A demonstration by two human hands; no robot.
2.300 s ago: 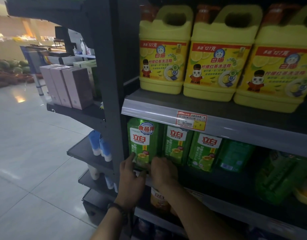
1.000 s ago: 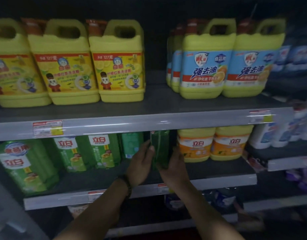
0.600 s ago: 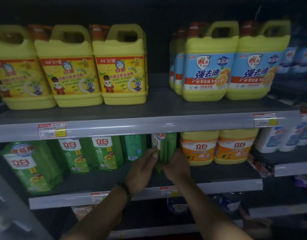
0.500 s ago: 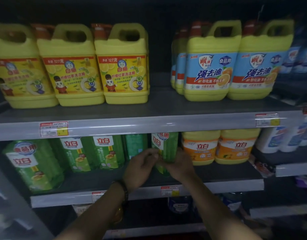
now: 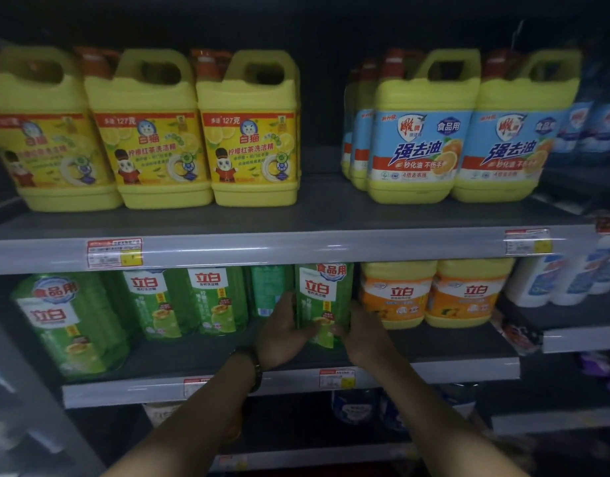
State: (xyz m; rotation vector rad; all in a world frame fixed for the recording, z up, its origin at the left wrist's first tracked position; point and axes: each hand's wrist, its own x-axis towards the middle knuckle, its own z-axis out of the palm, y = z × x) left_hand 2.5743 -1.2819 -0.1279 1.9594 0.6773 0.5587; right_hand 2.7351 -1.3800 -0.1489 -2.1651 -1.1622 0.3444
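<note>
Both hands are on one green bottle (image 5: 326,301) on the middle shelf (image 5: 451,349), approx. halfway along it & set back a bit from the front edge. Left hand (image 5: 282,333) wraps the bottle's left side, fingers curled round it. Right hand (image 5: 363,333) clasps the lower right side, fingers curled onto it too. Bottle is upright w/ its label facing out; can't tell if its base sits on the shelf or is just off it. Just beside it on the left stands a turned bottle (image 5: 269,290) w/ its back label showing, then more green bottles (image 5: 214,301) toward the shelf's left end. Just to its right are two orange bottles (image 5: 396,294), side by side. Dark band (image 5: 257,368) on the left wrist. Upper shelf (image 5: 296,246) carries yellow jugs (image 5: 251,132) at left & blue-label jugs (image 5: 420,132) at right, w/ a gap between. A price tag (image 5: 337,378) sits on the middle shelf's front edge, below the held bottle.
</note>
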